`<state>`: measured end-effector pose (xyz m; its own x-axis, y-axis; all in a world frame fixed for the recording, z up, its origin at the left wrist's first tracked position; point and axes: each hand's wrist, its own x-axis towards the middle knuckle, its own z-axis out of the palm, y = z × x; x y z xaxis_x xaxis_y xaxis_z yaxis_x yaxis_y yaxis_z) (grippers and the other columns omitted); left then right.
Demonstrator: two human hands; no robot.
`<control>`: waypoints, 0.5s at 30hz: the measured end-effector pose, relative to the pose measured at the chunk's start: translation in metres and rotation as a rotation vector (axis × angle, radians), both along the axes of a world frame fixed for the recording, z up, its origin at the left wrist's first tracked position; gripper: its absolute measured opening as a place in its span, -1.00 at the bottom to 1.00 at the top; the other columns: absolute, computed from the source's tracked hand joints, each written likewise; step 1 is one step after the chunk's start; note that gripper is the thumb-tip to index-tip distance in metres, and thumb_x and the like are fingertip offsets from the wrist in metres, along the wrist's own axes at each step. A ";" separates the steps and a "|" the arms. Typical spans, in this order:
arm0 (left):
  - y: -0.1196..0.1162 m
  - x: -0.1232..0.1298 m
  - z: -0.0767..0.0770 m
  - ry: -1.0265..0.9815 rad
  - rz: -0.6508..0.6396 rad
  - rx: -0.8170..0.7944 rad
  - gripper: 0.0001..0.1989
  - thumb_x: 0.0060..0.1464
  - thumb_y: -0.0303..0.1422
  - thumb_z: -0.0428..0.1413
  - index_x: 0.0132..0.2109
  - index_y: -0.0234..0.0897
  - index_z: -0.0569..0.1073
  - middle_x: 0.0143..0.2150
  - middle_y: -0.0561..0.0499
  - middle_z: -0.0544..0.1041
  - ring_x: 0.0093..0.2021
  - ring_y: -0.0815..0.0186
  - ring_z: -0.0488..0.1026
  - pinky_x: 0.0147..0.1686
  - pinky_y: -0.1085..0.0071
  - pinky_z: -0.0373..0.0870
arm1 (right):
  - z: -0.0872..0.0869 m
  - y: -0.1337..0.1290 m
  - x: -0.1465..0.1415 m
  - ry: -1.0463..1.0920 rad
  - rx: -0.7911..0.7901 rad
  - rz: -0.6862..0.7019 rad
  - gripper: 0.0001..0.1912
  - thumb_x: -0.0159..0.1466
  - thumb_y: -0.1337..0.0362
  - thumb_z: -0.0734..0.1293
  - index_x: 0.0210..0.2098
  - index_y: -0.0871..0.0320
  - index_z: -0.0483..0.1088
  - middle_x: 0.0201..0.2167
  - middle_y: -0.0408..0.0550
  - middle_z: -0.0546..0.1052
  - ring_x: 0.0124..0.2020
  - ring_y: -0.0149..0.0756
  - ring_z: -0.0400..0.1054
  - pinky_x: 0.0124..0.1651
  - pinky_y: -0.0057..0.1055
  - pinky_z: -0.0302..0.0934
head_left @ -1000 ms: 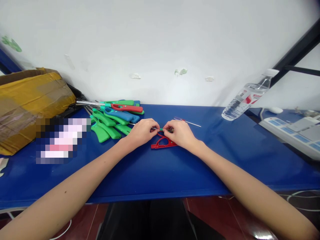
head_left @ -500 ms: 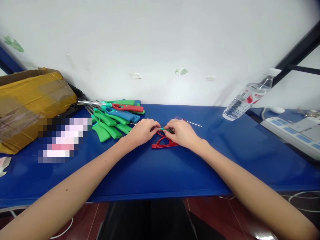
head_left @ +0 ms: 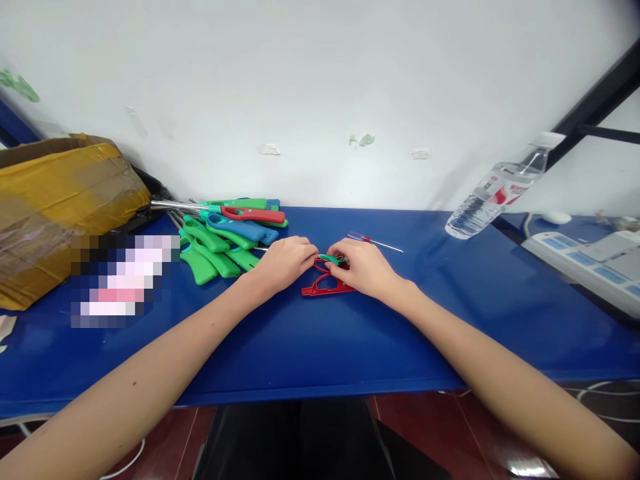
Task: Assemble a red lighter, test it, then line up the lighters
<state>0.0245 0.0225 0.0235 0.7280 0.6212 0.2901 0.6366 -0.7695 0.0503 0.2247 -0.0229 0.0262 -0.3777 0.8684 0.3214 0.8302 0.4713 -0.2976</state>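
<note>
My right hand pinches a small curved green lighter part between thumb and fingers. Facing it, my left hand has its fingers closed at the part's left end; what lies between those fingertips is hidden. Just below my hands, a red lighter casing half lies flat on the blue table, its right end covered by my right hand. Another red piece shows between my hands, partly hidden. Behind my right hand lies a screwdriver with a clear handle and thin shaft.
Several long-nosed lighters in green, blue and red are piled at left. Beside them stands a taped cardboard box. A water bottle leans at the right, near a white power strip. The blue table meets the wall behind.
The green part has turned and shows more of its curved shape between my hands. My fingers have shifted slightly, and the view has moved a little.
</note>
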 end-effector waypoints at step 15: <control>-0.007 0.009 -0.001 -0.014 0.178 0.015 -0.83 0.21 -0.38 0.06 -0.24 -0.25 0.56 -0.30 -0.04 0.61 -0.25 0.21 0.52 -0.44 0.41 0.16 | 0.000 -0.001 0.002 0.002 0.017 0.017 -0.87 0.28 0.29 0.35 -0.21 0.20 0.50 -0.24 0.01 0.57 -0.28 -0.22 0.45 -0.21 -0.34 0.25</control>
<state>0.0330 0.0159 0.0227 0.6028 0.7354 0.3095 0.7621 -0.6456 0.0497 0.2262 -0.0244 0.0257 -0.3917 0.8561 0.3371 0.8213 0.4905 -0.2915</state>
